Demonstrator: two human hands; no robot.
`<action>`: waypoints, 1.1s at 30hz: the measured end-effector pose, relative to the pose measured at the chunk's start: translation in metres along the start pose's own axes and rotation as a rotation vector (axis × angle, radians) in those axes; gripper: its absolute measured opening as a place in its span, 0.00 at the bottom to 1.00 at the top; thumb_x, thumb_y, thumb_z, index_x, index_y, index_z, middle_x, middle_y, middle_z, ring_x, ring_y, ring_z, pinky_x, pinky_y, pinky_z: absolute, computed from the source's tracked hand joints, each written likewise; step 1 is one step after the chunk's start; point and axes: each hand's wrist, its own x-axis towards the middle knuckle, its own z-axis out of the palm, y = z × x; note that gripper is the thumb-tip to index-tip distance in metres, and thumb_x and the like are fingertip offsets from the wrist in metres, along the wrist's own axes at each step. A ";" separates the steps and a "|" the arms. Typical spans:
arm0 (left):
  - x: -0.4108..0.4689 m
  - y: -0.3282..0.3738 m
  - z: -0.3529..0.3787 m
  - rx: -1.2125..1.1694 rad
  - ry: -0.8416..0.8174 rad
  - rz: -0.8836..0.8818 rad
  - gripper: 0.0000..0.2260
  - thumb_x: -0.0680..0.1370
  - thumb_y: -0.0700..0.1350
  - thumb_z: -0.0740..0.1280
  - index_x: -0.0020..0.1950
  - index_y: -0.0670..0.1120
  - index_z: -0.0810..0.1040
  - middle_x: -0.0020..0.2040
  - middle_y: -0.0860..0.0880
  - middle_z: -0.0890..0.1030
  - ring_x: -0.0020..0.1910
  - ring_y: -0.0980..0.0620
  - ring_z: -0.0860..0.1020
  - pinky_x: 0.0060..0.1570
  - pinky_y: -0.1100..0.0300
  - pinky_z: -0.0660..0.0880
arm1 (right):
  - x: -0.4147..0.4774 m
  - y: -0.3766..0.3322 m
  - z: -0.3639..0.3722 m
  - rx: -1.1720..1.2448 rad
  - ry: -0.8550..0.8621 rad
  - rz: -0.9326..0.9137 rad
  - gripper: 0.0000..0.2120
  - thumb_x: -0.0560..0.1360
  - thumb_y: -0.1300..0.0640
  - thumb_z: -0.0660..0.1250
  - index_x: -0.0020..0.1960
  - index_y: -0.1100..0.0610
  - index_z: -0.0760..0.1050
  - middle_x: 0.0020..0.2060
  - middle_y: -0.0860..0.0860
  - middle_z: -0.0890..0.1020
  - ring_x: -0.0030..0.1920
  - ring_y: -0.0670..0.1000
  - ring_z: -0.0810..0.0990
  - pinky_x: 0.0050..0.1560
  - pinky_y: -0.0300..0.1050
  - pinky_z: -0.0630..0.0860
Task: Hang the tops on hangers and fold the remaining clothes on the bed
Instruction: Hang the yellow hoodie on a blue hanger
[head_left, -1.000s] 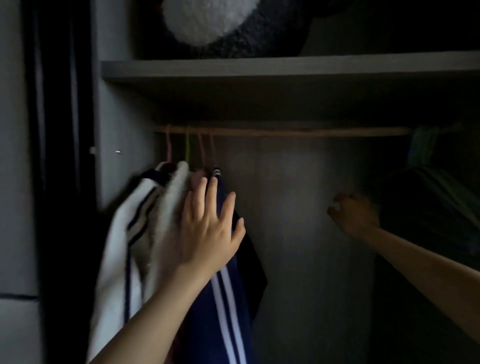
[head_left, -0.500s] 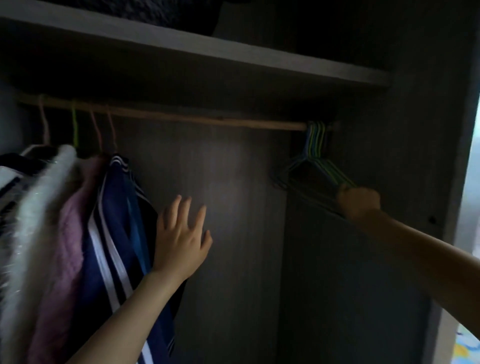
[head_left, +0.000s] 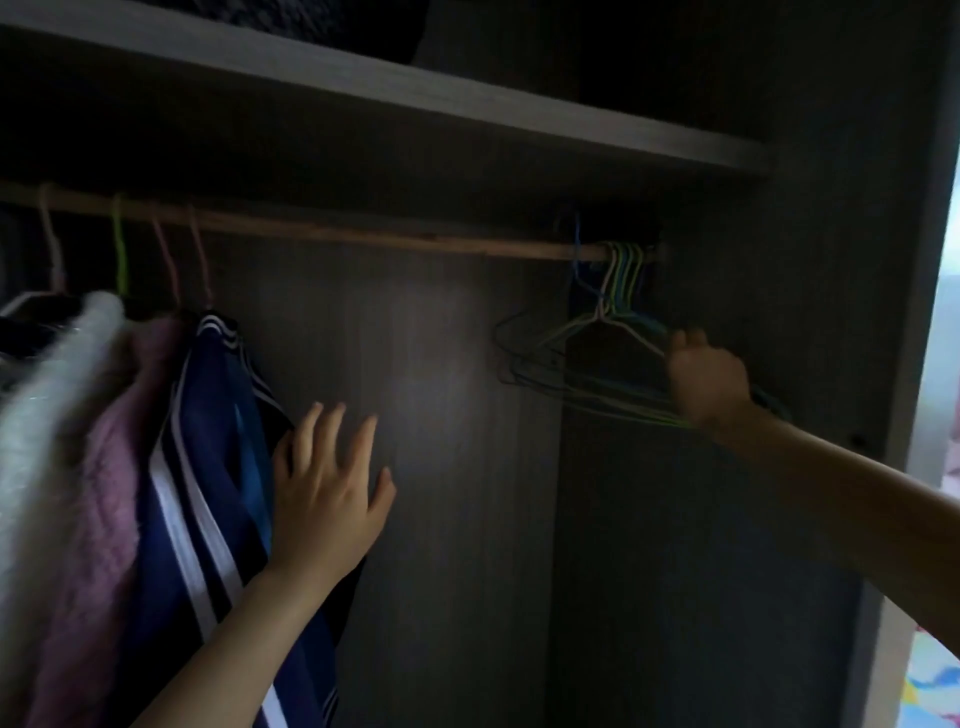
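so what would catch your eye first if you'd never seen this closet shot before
The right hand grips a bunch of thin empty hangers at the far right end of the wooden rod. On the left, the left hand is spread open at the edge of a navy top with white stripes, which hangs beside a pink garment and a fluffy white garment.

Person's L hand (head_left: 324, 499) & R hand (head_left: 709, 382) both bare, forearms bare too right up to frame edge, R side dimmer-lit.
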 end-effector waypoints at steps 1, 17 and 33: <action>-0.001 0.001 -0.001 -0.010 0.005 -0.005 0.23 0.74 0.51 0.56 0.61 0.38 0.75 0.60 0.34 0.75 0.63 0.37 0.66 0.53 0.37 0.71 | -0.003 -0.001 0.002 -0.009 0.004 -0.003 0.15 0.78 0.67 0.54 0.64 0.65 0.63 0.60 0.61 0.70 0.53 0.65 0.78 0.47 0.53 0.74; -0.058 0.102 0.042 -0.373 -0.093 -0.099 0.35 0.67 0.41 0.75 0.70 0.37 0.65 0.65 0.28 0.67 0.62 0.28 0.66 0.53 0.34 0.70 | -0.128 0.069 0.011 0.150 0.477 -0.529 0.18 0.74 0.51 0.56 0.31 0.60 0.71 0.22 0.54 0.75 0.18 0.57 0.74 0.17 0.41 0.68; -0.161 0.387 0.027 -1.262 -0.812 -0.009 0.08 0.72 0.42 0.73 0.40 0.55 0.80 0.32 0.62 0.80 0.32 0.63 0.77 0.38 0.63 0.74 | -0.401 0.419 -0.020 -0.061 0.181 -0.051 0.08 0.73 0.55 0.56 0.37 0.55 0.63 0.22 0.54 0.74 0.20 0.56 0.75 0.20 0.40 0.67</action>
